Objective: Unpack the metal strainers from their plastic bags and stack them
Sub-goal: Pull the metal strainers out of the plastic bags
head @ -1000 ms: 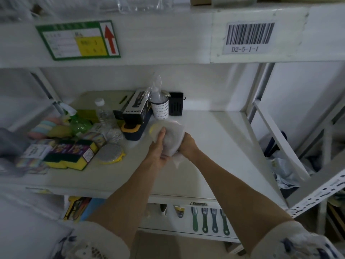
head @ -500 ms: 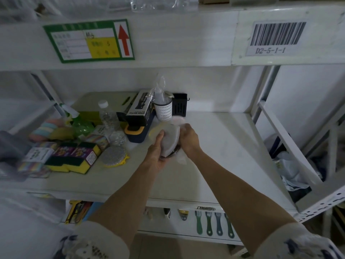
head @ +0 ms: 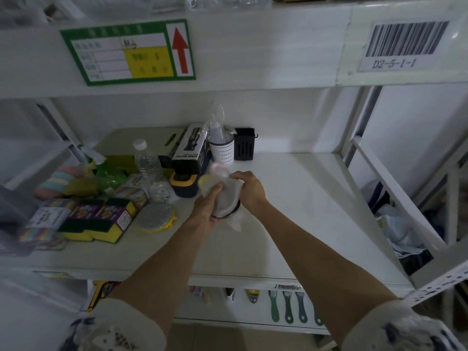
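Over the middle of the white shelf [head: 298, 198] I hold a metal strainer [head: 231, 212] in a cloudy plastic bag [head: 226, 196]. Only the strainer's dark metal rim shows, at the bag's lower end. My left hand [head: 206, 211] grips the bag and strainer from the left, thumb on top. At the bag's upper right, my right hand [head: 249, 188] pinches the plastic. A loose flap of bag hangs below the rim. A yellow and a pink round edge show just behind the bag.
The shelf's left half is crowded: sponge packs [head: 98, 219], a round scouring pad [head: 158, 219], a water bottle [head: 145, 160], a spray-bottle box [head: 190, 150], a white perforated cup [head: 222, 152] and a black holder [head: 244, 146]. A slanted white rack frame [head: 395, 188] stands at the right.
The bag has slid up off the strainer, so the metal rim now shows at the bottom. Both hands stay on it at about the same place on the shelf.
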